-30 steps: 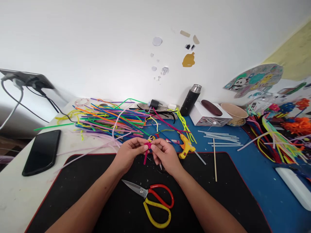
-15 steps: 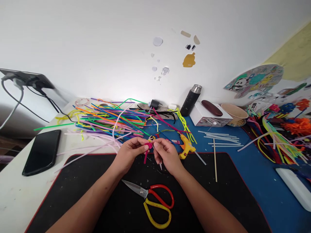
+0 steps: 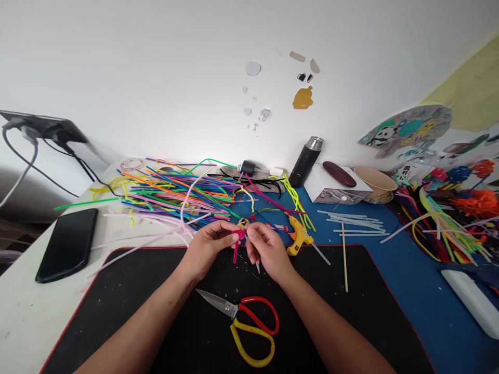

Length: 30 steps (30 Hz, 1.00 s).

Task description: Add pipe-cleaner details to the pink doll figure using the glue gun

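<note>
My left hand (image 3: 212, 244) pinches a bent magenta pipe cleaner (image 3: 236, 253) between thumb and fingers, with a short end hanging down. Right beside it, my right hand (image 3: 267, 246) is closed, thumb and index fingertips pressed together at the magenta piece. A pale pointed tip (image 3: 258, 268) sticks out below the curled fingers of that hand; its kind is hidden. Scissors (image 3: 234, 311) with one red and one yellow handle lie on the black mat (image 3: 148, 280) below my hands. The yellow glue gun (image 3: 299, 235) rests right of my right hand, a clear stick in its back.
A heap of coloured pipe cleaners (image 3: 179, 192) spreads behind my left hand. A phone (image 3: 67, 244) lies at left. Glue sticks (image 3: 358, 223), a wooden stick (image 3: 345, 259), a black flask (image 3: 306, 162), a white box (image 3: 335, 186) and a bowl (image 3: 376, 182) stand or lie at right.
The hanging end of the magenta pipe cleaner has swung slightly to the right. Both hands keep nearly the same place and grip.
</note>
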{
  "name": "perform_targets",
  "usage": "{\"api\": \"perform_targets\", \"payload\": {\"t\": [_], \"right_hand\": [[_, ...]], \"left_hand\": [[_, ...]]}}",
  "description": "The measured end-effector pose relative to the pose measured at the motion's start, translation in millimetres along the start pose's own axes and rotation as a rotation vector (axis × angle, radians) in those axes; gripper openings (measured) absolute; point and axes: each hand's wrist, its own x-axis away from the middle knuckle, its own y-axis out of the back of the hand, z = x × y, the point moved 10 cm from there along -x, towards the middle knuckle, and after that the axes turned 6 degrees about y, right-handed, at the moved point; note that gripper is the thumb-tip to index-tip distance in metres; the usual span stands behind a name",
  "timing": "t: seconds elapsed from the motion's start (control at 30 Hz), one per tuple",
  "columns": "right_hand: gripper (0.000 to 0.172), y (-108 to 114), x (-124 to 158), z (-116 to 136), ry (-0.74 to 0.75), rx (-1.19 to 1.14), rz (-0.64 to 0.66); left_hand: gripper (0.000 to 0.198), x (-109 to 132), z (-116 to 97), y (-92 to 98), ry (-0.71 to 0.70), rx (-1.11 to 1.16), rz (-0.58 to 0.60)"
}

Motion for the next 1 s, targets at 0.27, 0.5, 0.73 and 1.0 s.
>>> {"api": "perform_targets", "payload": {"t": [0.27,0.5,0.73,1.0], "right_hand": [[0.034,-4,1,-3,-0.001,0.047,0.040],[0.029,-3,0,-4,0.011,0.107,0.025],[0.021,3,1,-2,0.034,0.183,-0.002],[0.016,4,1,-1,0.051,0.274,-0.008]], "left_hand": [[0.031,0,-2,1.5,-0.019,-0.021,-0.010],[0.030,0,2,2.3,0.005,-0.009,-0.001],[0.036,-1,6,-0.1,0.044,-0.086,0.038],[0.039,0,18,-5.4,0.166,-0.097,0.101]]}}
